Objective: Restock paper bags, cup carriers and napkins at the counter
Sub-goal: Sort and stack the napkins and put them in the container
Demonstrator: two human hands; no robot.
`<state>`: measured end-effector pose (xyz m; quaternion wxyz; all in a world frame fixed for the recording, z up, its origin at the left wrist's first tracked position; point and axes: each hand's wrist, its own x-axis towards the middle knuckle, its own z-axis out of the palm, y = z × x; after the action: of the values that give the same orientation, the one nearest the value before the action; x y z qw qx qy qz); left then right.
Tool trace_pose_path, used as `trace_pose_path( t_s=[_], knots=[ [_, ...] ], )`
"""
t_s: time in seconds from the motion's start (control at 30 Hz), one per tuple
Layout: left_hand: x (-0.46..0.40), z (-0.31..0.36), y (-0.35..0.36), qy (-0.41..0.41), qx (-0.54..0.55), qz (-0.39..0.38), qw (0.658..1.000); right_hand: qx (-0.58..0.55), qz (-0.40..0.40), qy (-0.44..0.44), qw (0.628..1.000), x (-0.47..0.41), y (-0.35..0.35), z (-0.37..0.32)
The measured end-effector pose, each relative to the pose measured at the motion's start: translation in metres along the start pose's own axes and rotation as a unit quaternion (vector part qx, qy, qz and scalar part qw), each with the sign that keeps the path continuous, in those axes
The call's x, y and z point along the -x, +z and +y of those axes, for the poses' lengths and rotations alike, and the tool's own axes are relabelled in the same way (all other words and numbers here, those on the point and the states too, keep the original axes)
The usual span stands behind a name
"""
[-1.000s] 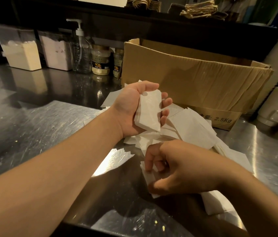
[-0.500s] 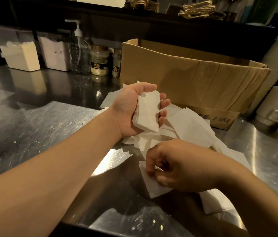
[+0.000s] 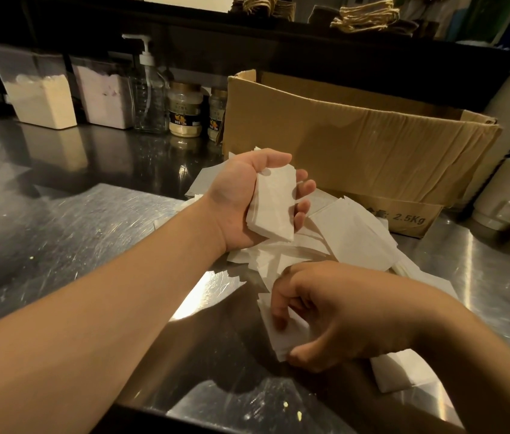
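My left hand (image 3: 247, 198) grips a stack of folded napkins (image 3: 274, 205), raised above the steel counter (image 3: 75, 239). My right hand (image 3: 335, 314), fingers curled, pinches a single napkin (image 3: 282, 339) lying on the counter. Loose napkins (image 3: 350, 233) lie heaped between my hands and the cardboard box (image 3: 357, 136) behind.

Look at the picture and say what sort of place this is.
Probably a café or food-shop prep counter: a stainless steel counter, tubs of powder beside a pump bottle, and loose napkins being gathered by a cardboard box.
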<state>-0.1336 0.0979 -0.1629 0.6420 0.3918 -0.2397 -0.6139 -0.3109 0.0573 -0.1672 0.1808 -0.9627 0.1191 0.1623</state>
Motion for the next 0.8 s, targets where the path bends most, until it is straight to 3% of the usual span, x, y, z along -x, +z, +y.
trace_pose_path(
  t_s=[0.33, 0.8],
  knots=[
    [-0.0012, -0.0005, -0.0006, -0.003, -0.001, -0.011, 1.000, 0.005, 0.033, -0.038, 0.999, -0.0013, 0.0005, 0.0060],
    [-0.0007, -0.0002, -0.0007, -0.006, 0.005, -0.009, 1.000, 0.034, 0.097, -0.016, 0.995, -0.0054, 0.0059, -0.0011]
  ],
)
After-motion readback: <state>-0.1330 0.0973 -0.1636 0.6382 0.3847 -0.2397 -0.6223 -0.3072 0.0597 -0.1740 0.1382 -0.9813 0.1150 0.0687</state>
